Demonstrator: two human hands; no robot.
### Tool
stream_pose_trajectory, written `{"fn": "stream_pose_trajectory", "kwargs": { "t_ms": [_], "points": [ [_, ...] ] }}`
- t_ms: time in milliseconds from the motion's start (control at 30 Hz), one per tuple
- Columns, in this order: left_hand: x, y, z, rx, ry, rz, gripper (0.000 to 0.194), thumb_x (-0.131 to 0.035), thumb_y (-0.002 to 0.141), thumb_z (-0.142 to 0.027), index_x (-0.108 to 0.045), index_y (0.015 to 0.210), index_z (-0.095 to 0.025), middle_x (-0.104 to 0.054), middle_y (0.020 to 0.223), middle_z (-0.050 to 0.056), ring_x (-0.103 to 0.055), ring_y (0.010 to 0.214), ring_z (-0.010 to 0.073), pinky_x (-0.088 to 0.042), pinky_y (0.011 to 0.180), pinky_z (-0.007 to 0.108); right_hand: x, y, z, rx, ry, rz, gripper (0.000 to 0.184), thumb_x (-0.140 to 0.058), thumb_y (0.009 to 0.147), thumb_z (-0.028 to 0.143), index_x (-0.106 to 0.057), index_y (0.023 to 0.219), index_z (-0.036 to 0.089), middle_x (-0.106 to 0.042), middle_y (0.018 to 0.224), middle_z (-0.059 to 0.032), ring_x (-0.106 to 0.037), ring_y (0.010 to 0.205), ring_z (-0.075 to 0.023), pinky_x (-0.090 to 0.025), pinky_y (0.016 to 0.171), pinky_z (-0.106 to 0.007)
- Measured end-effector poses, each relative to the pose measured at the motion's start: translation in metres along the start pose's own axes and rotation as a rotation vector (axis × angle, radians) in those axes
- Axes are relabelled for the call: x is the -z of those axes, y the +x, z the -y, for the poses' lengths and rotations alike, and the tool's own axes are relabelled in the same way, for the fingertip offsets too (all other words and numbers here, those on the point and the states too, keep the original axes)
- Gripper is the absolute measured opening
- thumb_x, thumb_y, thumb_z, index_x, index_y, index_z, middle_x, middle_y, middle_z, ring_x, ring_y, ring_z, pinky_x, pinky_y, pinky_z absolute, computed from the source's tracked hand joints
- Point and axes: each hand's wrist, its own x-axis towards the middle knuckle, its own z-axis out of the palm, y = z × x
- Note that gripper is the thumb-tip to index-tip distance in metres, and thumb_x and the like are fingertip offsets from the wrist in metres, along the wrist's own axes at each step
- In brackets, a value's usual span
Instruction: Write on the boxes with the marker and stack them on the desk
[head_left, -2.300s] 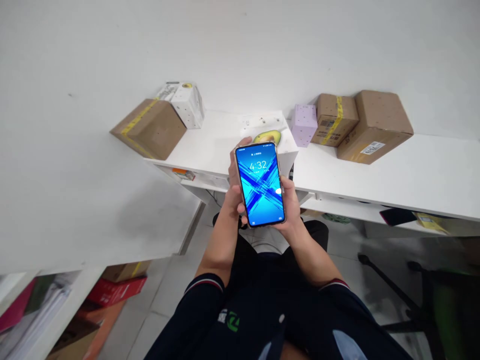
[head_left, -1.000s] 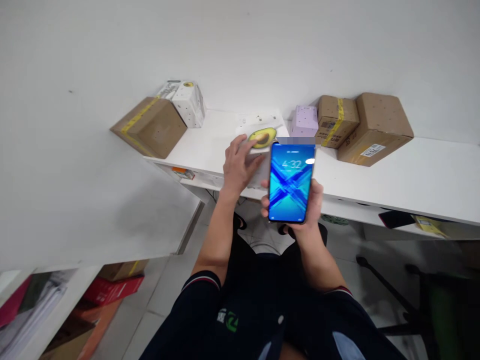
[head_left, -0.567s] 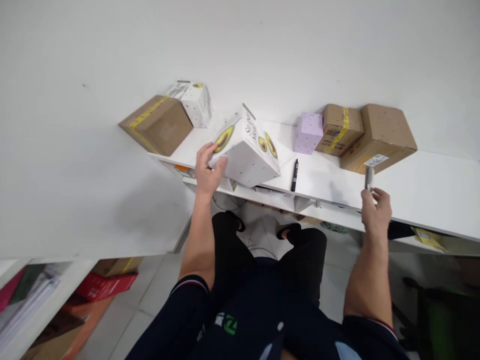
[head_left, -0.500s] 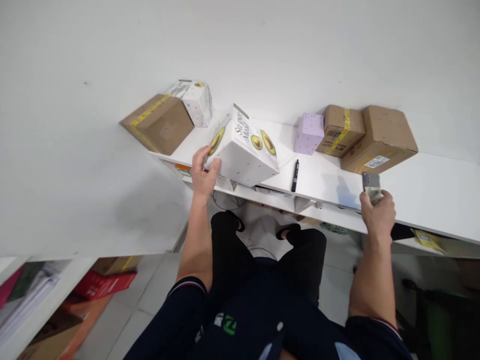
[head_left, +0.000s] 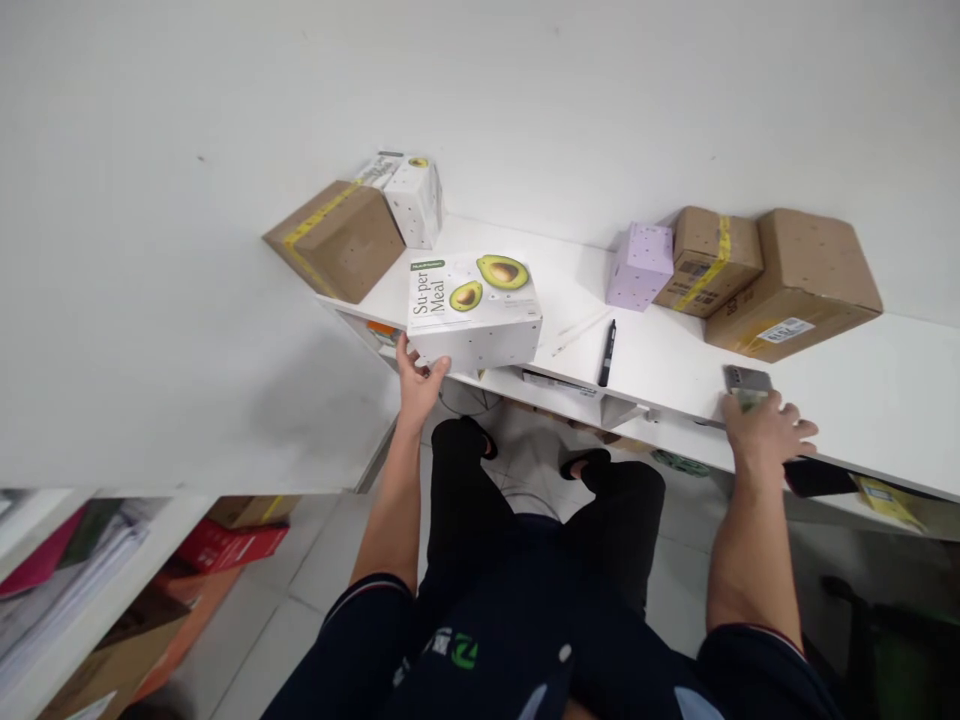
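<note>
A white "Su-per Meal" box (head_left: 480, 340) with avocado pictures sits on the white shelf, its printed face up. My left hand (head_left: 420, 385) grips its near left corner, thumb on the front side and fingers round the left edge. On the right, a grey phone (head_left: 748, 379) lies flat at the shelf, with a greenish patch on its lower part. Over the phone's near end is my right hand (head_left: 765, 435), its fingers spread apart. Between the two, a black marker (head_left: 607, 352) lies across the shelf.
Against the wall at left stand a brown taped carton (head_left: 345, 240) and a smaller white avocado box (head_left: 416, 205). A lilac box (head_left: 640, 268), a taped carton (head_left: 709, 260) and a larger carton (head_left: 802, 285) line the right side. Below runs a lower shelf (head_left: 626, 410).
The white box has gone from tilted to lying on the shelf, turned with its print upward. My right hand has lowered the phone and spread its fingers. The view has shifted slightly.
</note>
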Motion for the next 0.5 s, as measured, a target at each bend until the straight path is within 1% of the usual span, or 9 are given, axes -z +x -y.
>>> {"fn": "stream_pose_trajectory", "kwargs": {
  "t_ms": [67, 100, 167, 200, 267, 300, 367, 433, 500],
  "points": [
    [-0.005, -0.004, 0.001, 0.018, 0.004, -0.017, 0.112, -0.081, 0.067, -0.063, -0.022, 0.154, -0.027, -0.049, 0.141, 0.018, -0.055, 0.128, 0.0268, -0.053, 0.099, 0.039, 0.001, -0.016, 0.028, 0.095, 0.093, -0.014, 0.067, -0.059, 0.083, 0.053, -0.056, 0.137, 0.012, -0.049, 0.144, -0.0292, -0.045, 0.129, -0.049, -0.038, 0.096, -0.071],
    [-0.009, -0.006, -0.001, 0.022, 0.011, -0.022, 0.11, -0.082, 0.067, -0.06, -0.022, 0.155, -0.027, -0.049, 0.141, 0.018, -0.055, 0.127, 0.0265, -0.053, 0.099, 0.038, 0.0, -0.028, 0.047, 0.205, 0.221, 0.043, 0.065, -0.057, 0.085, 0.05, -0.055, 0.136, 0.01, -0.055, 0.136, -0.0286, -0.053, 0.12, -0.0442, -0.043, 0.094, -0.067],
    [-0.016, -0.011, -0.005, 0.02, 0.039, -0.027, 0.105, -0.082, 0.069, -0.056, -0.027, 0.153, -0.026, -0.051, 0.139, 0.017, -0.058, 0.123, 0.0259, -0.054, 0.096, 0.037, -0.004, -0.055, 0.094, 0.455, 0.53, 0.247, 0.064, -0.053, 0.087, 0.053, -0.055, 0.136, 0.012, -0.062, 0.123, -0.0221, -0.064, 0.094, -0.0311, -0.052, 0.087, -0.054],
    [-0.019, -0.014, -0.008, 0.02, 0.056, -0.03, 0.102, -0.082, 0.07, -0.055, -0.03, 0.152, -0.025, -0.052, 0.137, 0.017, -0.06, 0.119, 0.0256, -0.055, 0.094, 0.036, -0.008, -0.068, 0.12, 0.57, 0.633, 0.344, 0.066, -0.055, 0.086, 0.056, -0.054, 0.138, 0.014, -0.061, 0.124, -0.02, -0.065, 0.085, -0.0264, -0.054, 0.085, -0.05],
    [-0.024, -0.022, -0.014, 0.04, 0.091, -0.032, 0.099, -0.081, 0.071, -0.053, -0.032, 0.151, -0.022, -0.055, 0.131, 0.017, -0.065, 0.106, 0.0236, -0.057, 0.088, 0.036, -0.018, -0.091, 0.173, 0.72, 0.738, 0.452, 0.071, -0.06, 0.084, 0.053, -0.049, 0.143, 0.016, -0.055, 0.133, -0.02, -0.064, 0.082, -0.0224, -0.054, 0.089, -0.048],
    [-0.025, -0.026, -0.015, 0.059, 0.104, -0.03, 0.098, -0.08, 0.071, -0.053, -0.032, 0.151, -0.022, -0.057, 0.129, 0.017, -0.067, 0.098, 0.0219, -0.057, 0.085, 0.036, -0.023, -0.099, 0.198, 0.746, 0.769, 0.488, 0.074, -0.062, 0.083, 0.05, -0.045, 0.146, 0.016, -0.053, 0.136, -0.0206, -0.064, 0.088, -0.0241, -0.054, 0.092, -0.048],
    [-0.024, -0.032, -0.016, 0.086, 0.12, -0.026, 0.097, -0.08, 0.072, -0.052, -0.032, 0.151, -0.022, -0.057, 0.128, 0.017, -0.067, 0.085, 0.0186, -0.058, 0.079, 0.036, -0.034, -0.108, 0.24, 0.732, 0.801, 0.541, 0.08, -0.066, 0.078, 0.042, -0.04, 0.148, 0.012, -0.056, 0.13, -0.0215, -0.06, 0.108, -0.0314, -0.053, 0.094, -0.05],
    [-0.02, -0.034, -0.014, 0.07, 0.131, -0.042, 0.093, -0.081, 0.071, -0.05, -0.035, 0.149, -0.023, -0.055, 0.13, 0.017, -0.067, 0.083, 0.0175, -0.059, 0.079, 0.035, -0.046, -0.111, 0.275, 0.696, 0.869, 0.589, 0.08, -0.065, 0.077, 0.037, -0.039, 0.149, 0.013, -0.057, 0.13, -0.0208, -0.057, 0.115, -0.0334, -0.052, 0.097, -0.054],
    [-0.014, -0.029, -0.008, 0.026, 0.137, -0.069, 0.088, -0.08, 0.074, -0.048, -0.037, 0.147, -0.023, -0.053, 0.132, 0.017, -0.067, 0.086, 0.0172, -0.059, 0.079, 0.034, -0.056, -0.113, 0.304, 0.664, 0.966, 0.686, 0.081, -0.064, 0.076, 0.033, -0.037, 0.15, 0.015, -0.054, 0.138, -0.0202, -0.058, 0.117, -0.0331, -0.049, 0.102, -0.055]
  ]
}}
